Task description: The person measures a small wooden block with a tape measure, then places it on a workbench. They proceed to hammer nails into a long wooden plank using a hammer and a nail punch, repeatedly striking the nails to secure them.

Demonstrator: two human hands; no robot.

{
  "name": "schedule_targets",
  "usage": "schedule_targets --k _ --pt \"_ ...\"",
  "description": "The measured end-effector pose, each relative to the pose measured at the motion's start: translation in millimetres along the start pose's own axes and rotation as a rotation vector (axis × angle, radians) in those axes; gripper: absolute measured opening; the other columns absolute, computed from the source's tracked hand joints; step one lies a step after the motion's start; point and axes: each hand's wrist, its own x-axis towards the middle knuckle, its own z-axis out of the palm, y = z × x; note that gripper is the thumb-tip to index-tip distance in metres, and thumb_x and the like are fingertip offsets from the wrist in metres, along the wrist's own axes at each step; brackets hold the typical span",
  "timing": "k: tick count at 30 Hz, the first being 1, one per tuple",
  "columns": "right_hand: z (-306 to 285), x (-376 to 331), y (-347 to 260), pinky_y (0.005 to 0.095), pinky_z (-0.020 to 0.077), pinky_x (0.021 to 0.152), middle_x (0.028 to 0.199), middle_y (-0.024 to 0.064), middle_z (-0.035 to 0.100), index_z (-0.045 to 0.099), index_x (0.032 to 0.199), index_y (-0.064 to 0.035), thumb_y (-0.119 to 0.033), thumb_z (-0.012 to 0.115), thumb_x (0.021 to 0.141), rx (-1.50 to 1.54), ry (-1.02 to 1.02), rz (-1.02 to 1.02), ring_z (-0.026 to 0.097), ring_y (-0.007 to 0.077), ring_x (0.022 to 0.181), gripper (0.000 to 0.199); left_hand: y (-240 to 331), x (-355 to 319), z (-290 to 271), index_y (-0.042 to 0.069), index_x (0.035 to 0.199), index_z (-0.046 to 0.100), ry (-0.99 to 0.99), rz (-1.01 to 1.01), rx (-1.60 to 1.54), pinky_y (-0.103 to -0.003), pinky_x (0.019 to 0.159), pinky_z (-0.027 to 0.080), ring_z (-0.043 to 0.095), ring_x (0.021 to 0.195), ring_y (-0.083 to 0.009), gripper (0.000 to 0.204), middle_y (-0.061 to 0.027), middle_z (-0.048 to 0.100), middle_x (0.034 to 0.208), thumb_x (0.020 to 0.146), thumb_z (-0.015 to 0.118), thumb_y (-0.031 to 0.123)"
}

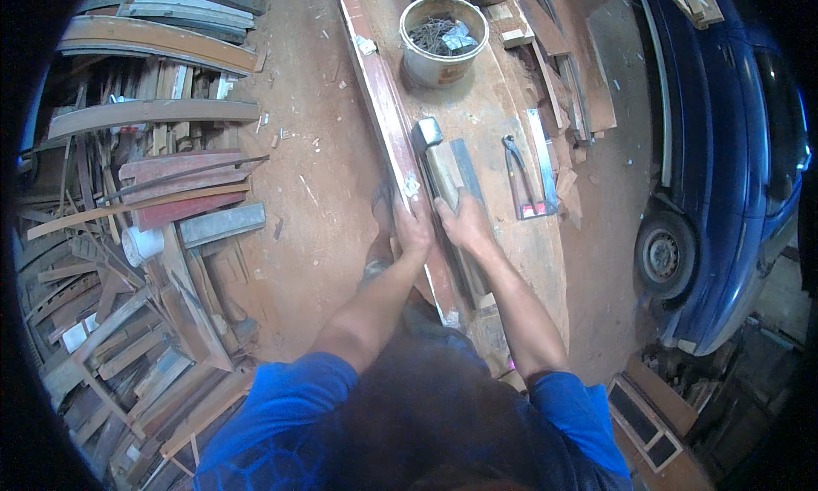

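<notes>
A hammer [432, 150] with a metal head and a wooden handle lies on a wooden workbench [486, 107]. My right hand [464, 222] is closed around the near end of its handle. My left hand [412, 227] presses down on a long reddish wooden strip [383, 107] that runs along the bench's left edge, just left of the hammer. A grey flat piece [470, 171] lies under the hammer's handle.
A bucket of nails [443, 37] stands at the far end of the bench. Pliers [521, 171] and a metal square [544, 158] lie to the right. Piles of scrap wood [145, 201] fill the left. A blue car [724, 150] stands at the right.
</notes>
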Motion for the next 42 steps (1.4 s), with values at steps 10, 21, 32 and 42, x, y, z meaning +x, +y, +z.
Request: schedule_targets --k 10,21,32,42 --pt "-6 11 -29 0.0548 0.0524 0.090 0.101 0.0392 0.067 0.059 0.118 0.0114 -0.037 0.063 0.096 -0.004 -0.025 0.052 0.066 0.0534 0.102 0.053 1 1 -1 -0.001 0.145 0.041 -0.058 -0.071 -0.003 -0.049 0.112 0.037 0.048 0.134 -0.0409 0.053 -0.0262 0.054 0.134 0.108 0.044 0.036" --pt "5 32 17 0.0554 0.0543 0.087 0.111 0.0370 0.067 0.058 0.127 0.0090 -0.038 0.065 0.095 0.064 0.030 0.077 0.067 0.0523 0.101 0.057 -20 3 8 -0.006 0.147 0.043 -0.013 -0.035 0.044 -0.048 0.110 0.041 0.055 0.128 -0.0441 0.057 -0.0295 0.056 0.138 0.105 0.048 0.033" --pt "33 95 31 0.0486 0.0491 0.097 0.116 0.0285 0.063 0.062 0.123 0.0035 -0.030 0.069 0.093 0.017 0.367 -0.259 0.062 0.0433 0.108 0.046 -12 4 10 -0.008 0.148 0.038 -0.064 -0.073 0.065 -0.046 0.112 0.039 0.051 0.133 -0.0407 0.058 -0.0302 0.053 0.141 0.107 0.047 0.033" --pt "56 176 7 0.0432 0.0548 0.087 0.103 0.0253 0.073 0.073 0.111 -0.0001 -0.028 0.069 0.092 0.339 -0.242 -0.075 0.071 0.0391 0.099 0.034 -2 0 10 -0.007 0.146 0.040 -0.072 -0.203 0.153 -0.045 0.113 0.039 0.052 0.133 -0.0390 0.054 -0.0285 0.053 0.141 0.110 0.042 0.034"
